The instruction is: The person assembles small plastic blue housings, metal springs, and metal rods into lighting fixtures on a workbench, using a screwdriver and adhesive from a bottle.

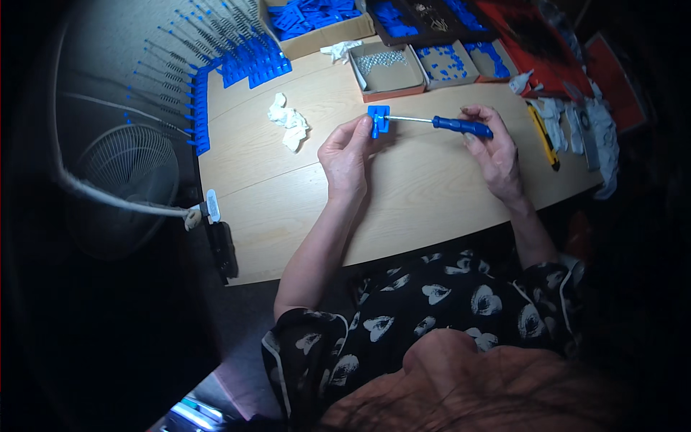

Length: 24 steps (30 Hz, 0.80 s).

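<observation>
Between the thumb and fingers of my left hand (347, 157) is a small blue plastic part (378, 121), held just above the table. My right hand (495, 147) grips the blue handle of a screwdriver (461, 127). Its thin metal shaft points left, and the tip meets the blue part near its middle. What the tip touches is too small to make out. Both forearms rest over the near side of the wooden table (425, 187).
Shallow boxes hold silvery small parts (385, 61) and blue pieces (440, 63). A carton of blue parts (309, 18) stands behind. Blue parts with spring-like rods (201, 108) line the left edge, near a fan (129, 173). Crumpled tissue (289, 122) and a yellow cutter (543, 137) lie on the table.
</observation>
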Available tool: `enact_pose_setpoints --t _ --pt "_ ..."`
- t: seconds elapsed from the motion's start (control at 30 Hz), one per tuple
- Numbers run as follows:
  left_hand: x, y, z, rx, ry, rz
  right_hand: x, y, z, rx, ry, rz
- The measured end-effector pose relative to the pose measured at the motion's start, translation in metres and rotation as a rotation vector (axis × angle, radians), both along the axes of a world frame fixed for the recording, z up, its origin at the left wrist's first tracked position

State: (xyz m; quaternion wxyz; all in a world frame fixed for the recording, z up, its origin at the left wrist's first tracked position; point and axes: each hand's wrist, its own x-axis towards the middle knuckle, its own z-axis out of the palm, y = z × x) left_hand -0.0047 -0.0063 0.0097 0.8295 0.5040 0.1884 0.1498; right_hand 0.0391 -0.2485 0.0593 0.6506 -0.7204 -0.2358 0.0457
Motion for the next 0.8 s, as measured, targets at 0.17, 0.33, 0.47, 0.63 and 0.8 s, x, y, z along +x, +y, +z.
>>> enact_pose_setpoints --t 0.17,0.33,0.47,0.63,0.8 --pt "0.000 -0.004 0.004 0.002 0.012 -0.025 0.000 0.001 0.000 -0.204 -0.231 -0.191" --pt "0.002 -0.001 0.003 0.017 0.003 -0.026 0.003 0.006 -0.005 -0.101 -0.093 -0.144" --pt "0.002 0.001 0.002 0.028 0.000 0.002 0.005 0.007 -0.005 -0.104 -0.261 -0.124" --pt "0.000 0.002 -0.002 0.030 -0.004 -0.020 0.001 0.004 0.003 -0.227 0.107 -0.130" --pt "0.004 0.002 -0.003 0.056 -0.002 0.021 0.008 0.004 -0.003 -0.120 -0.115 -0.096"
